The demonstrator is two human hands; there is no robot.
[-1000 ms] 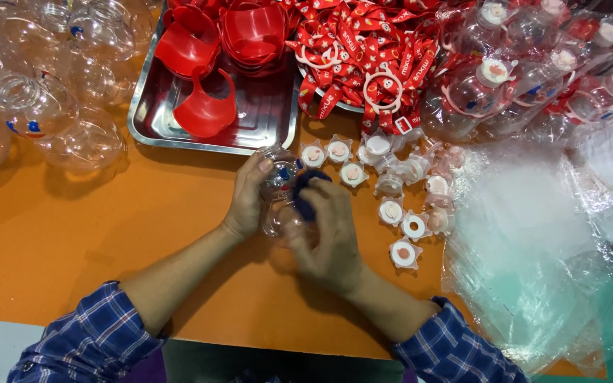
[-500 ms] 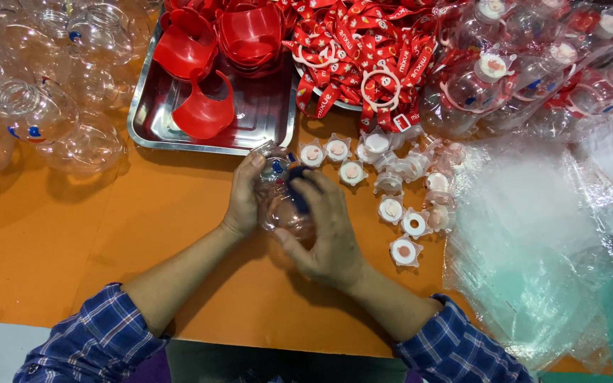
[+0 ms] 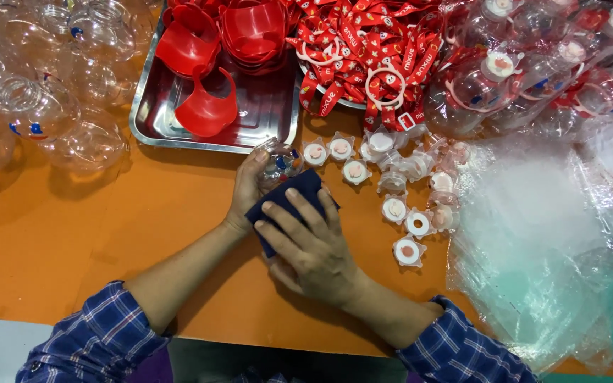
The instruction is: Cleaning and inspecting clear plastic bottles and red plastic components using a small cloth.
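A heap of clear plastic bags (image 3: 533, 234) lies crumpled at the right of the orange table. At top right, clear bottles with red straps sit sealed in transparent bags (image 3: 533, 64). No signs or screens.

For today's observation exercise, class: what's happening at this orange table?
A person is rubbing a clear plastic bottle with a dark blue cloth. The left hand grips the bottle while the right hand presses the cloth over it. White caps lie beside them on the orange table, and red plastic pieces sit in a steel tray.
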